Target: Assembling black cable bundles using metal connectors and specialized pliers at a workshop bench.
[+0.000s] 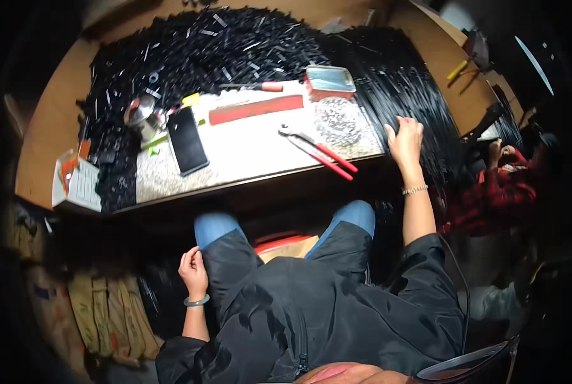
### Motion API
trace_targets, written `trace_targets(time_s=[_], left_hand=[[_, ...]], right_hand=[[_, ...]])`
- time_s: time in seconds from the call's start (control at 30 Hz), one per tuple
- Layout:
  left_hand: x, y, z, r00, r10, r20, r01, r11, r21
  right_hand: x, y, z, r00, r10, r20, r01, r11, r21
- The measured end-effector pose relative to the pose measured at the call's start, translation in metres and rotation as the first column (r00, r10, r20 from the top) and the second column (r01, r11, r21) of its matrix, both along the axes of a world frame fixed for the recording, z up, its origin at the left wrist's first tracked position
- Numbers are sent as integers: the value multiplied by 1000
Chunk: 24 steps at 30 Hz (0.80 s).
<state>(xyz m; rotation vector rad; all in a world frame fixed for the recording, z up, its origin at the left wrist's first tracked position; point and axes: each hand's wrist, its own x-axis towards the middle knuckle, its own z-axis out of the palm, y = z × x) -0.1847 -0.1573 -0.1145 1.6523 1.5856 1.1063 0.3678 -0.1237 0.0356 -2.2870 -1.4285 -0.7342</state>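
My right hand [406,142] reaches over the long thin black strips [398,86] at the bench's right side. Its thumb stands apart from the fingers, and nothing shows between them. Beside my left knee, my left hand [193,267] hangs low with its fingers curled together; whatever they may hold is hidden. Pliers with red handles [324,153] lie on the pale work board [247,150], left of my right hand. A round speckled pad [337,120] lies just beyond them. Behind that pad stands a rectangular tin [329,81].
Short black pieces [222,45] are heaped along the back. A dark phone [187,142], a red bar [257,109] and a shiny metal pot [144,116] occupy the board's left and middle. A white box [78,184] stands at left. Another person's plaid sleeve [500,192] shows at right.
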Motion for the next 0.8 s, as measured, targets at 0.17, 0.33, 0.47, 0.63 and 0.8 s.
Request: trace_targets(time_s=[0.17,0.33,0.47,0.63,0.8], left_hand=[[67,17,58,968,-251,-2,249,960,129],[95,14,73,929,-370,-33,371,925,79],[112,13,76,913,-408,-15,408,913,5],[130,21,77,880,-474,-32,475,880,19],[138,26,75,861,-508,-35,509,858,66]], right_hand=[[54,25,0,987,-155,-48,153,987,-57],[84,53,6,959,-281,-44,279,959,-50],[88,67,23,888,-370,-273,264,897,-355],[94,74,19,893,-358,-274,246,896,-370],[93,61,28,949,-312,-53,294,931,-215]])
